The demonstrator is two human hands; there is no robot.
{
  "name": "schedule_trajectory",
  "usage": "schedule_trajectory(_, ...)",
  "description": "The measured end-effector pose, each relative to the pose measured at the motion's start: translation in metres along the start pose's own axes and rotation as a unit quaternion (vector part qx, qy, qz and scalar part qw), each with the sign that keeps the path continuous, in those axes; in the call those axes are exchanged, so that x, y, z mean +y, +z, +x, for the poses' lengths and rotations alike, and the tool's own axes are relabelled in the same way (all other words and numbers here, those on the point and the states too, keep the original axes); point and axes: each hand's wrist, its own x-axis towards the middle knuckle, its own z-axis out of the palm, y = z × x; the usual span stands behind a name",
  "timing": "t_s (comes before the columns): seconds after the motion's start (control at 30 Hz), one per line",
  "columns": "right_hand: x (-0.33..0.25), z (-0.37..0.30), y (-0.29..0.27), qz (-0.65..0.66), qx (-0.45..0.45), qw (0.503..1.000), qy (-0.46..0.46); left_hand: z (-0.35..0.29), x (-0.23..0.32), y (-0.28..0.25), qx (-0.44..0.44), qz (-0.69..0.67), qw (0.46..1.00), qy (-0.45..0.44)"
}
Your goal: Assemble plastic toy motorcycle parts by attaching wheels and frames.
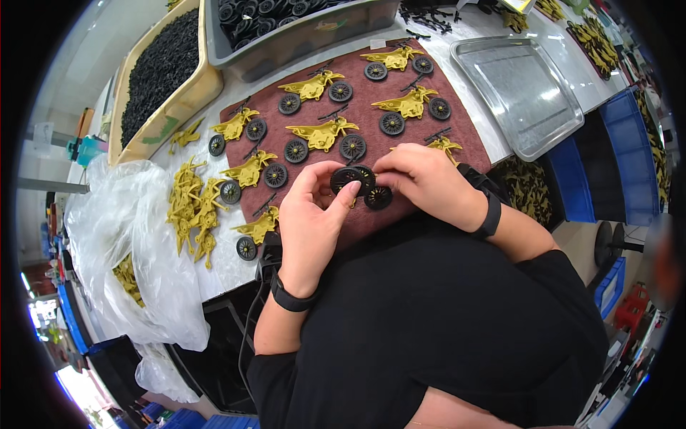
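Close in front of me, my left hand (pixel 318 207) pinches black spoked toy wheels (pixel 346 182), at least two of them overlapping between thumb and fingers. Touching the wheels from the other side is my right hand (pixel 432 182); its fingertips are pressed together, and what they grip is hidden. Just below the fingers shows another black wheel (pixel 378 198). Yellow toy motorcycle bodies (pixel 321 134) lie in rows on a dark red cloth (pixel 371 100), most with two black wheels and a thin black part beside them. One yellow body (pixel 444 148) is partly covered by my right hand.
At the back left stand a cream bin (pixel 204 79) of small black parts and a grey bin (pixel 307 43) of wheels. A metal tray (pixel 522 93) lies at the right. Loose yellow bodies (pixel 189 204) and a clear plastic bag (pixel 143 243) are on the left.
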Motion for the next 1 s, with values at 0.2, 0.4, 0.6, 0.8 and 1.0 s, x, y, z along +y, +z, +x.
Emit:
schedule_trajectory(0.2,0.011,-0.002,0.007,-0.025,-0.053,0.998,-0.019,0.000,0.002,0.000,0.014,0.001,1.000,-0.009)
schedule_trajectory(0.4,0.009,0.001,0.006,-0.042,-0.048,0.998,-0.023,-0.001,0.003,-0.002,0.014,0.008,1.000,-0.017)
schedule_trajectory(0.6,-0.013,0.007,-0.011,0.267,-0.054,0.948,0.165,0.005,-0.002,0.006,-0.013,-0.047,0.999,-0.002)
schedule_trajectory(0.8,0.004,-0.006,-0.018,0.175,0.031,0.979,0.098,0.022,0.001,0.020,-0.030,0.023,0.999,0.011)
schedule_trajectory(1.0,0.010,-0.008,-0.016,-0.004,-0.078,0.994,-0.079,0.027,0.003,0.009,0.031,0.020,0.998,0.044)
